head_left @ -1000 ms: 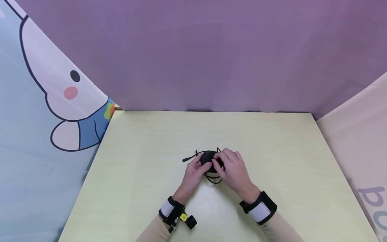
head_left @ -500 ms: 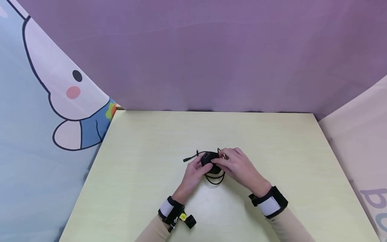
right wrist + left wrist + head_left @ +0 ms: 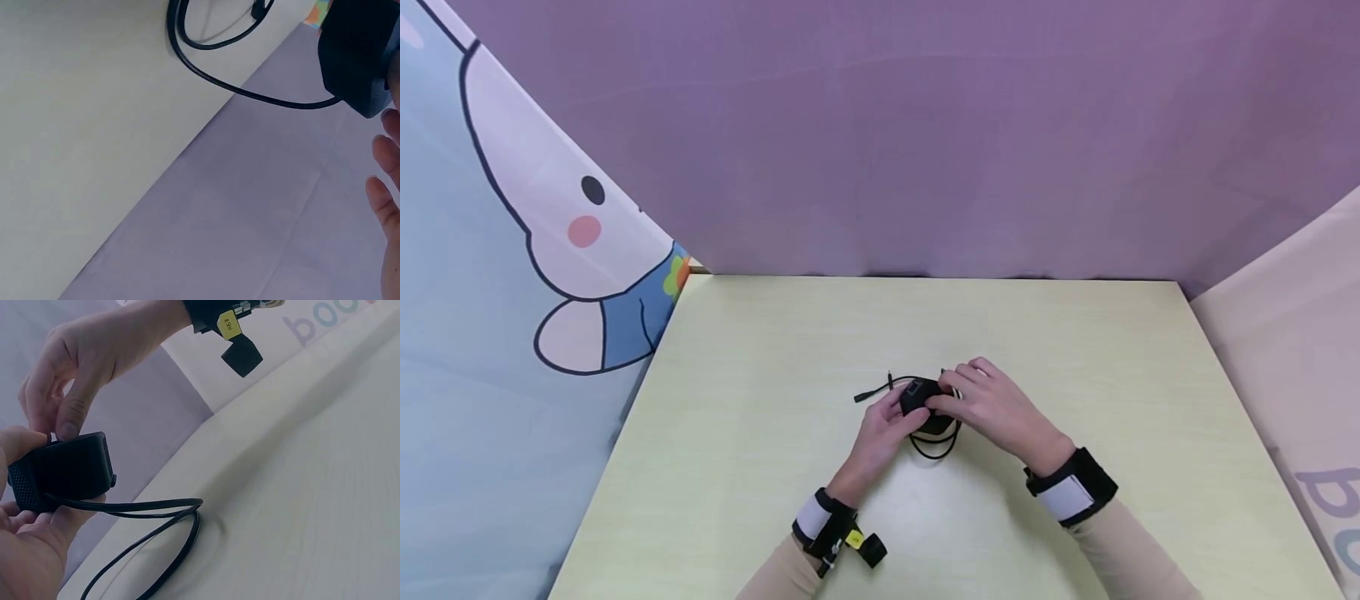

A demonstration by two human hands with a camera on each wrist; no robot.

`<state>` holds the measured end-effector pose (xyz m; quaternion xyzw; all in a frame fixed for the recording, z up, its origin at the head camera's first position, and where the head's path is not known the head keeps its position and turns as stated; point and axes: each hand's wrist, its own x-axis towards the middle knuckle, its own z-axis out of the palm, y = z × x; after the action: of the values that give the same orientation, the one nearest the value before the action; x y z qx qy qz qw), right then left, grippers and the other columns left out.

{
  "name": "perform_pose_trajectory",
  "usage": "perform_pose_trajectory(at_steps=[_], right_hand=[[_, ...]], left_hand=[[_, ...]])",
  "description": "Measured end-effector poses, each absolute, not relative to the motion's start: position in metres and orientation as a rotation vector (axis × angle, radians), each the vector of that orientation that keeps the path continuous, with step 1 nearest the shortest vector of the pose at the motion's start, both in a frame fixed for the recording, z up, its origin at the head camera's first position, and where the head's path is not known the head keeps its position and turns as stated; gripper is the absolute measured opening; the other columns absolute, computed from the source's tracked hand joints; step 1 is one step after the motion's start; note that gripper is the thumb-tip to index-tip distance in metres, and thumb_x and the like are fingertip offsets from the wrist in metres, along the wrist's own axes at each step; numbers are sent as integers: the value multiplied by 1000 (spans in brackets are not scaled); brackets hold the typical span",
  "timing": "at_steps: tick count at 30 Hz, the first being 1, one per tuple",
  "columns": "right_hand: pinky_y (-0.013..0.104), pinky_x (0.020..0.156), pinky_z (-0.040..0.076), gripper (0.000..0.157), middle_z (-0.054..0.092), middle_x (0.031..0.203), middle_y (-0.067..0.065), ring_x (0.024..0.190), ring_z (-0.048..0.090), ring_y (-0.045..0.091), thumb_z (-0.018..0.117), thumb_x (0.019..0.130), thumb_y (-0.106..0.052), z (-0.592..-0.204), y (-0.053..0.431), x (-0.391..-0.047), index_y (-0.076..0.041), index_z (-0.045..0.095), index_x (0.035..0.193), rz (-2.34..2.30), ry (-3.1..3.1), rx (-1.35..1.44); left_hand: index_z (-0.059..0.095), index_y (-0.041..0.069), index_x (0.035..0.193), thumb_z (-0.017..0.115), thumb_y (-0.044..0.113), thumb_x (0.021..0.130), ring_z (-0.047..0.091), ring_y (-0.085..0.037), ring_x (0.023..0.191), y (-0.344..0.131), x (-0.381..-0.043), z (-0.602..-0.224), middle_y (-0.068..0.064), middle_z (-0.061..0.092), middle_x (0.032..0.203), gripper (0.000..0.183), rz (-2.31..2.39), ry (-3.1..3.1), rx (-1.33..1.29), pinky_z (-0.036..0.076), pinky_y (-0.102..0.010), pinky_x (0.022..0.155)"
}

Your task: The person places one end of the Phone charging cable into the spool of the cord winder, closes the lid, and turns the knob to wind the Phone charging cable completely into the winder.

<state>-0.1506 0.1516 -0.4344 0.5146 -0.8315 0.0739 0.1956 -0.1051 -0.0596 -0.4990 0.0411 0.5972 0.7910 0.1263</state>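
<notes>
A black power adapter point(image 3: 917, 393), a small block with a cable, is held just off the table. My left hand point(image 3: 880, 433) grips it from the left, thumb on top and fingers beneath. My right hand point(image 3: 996, 408) pinches its right end between thumb and curled index finger; something pale shows beside those fingertips, too small to make out. In the left wrist view, the adapter point(image 3: 69, 472) has a ridged side, and its cable point(image 3: 169, 505) leaves the lower edge. The right wrist view shows only part of the adapter point(image 3: 359, 56) and of my right fingers point(image 3: 384, 156).
The cable loops point(image 3: 934, 456) hang below the adapter, and a thin end with a connector point(image 3: 860, 397) points left. A pale wooden table point(image 3: 760, 358) lies under both hands. A purple curtain point(image 3: 925, 150) stands behind it. Each wrist wears a black strap point(image 3: 1072, 487).
My right hand has shifted right and outward, its fingers sliding toward the adapter's right end. My left hand and the adapter have stayed nearly in place.
</notes>
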Motion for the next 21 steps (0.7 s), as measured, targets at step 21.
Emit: perform_pose_trajectory(at_steps=[21], right_hand=[[33,68,47,28,74,76,-6,64,62,14,60,100,-38,-451,146,-147,-18,80,98,339,-2203,1235]], left_hand=[[48,-4,149,63,9,101,67,-18,120,-60,-103,-495,-29,60,139,52,2303,1732,108,54,-29,102]])
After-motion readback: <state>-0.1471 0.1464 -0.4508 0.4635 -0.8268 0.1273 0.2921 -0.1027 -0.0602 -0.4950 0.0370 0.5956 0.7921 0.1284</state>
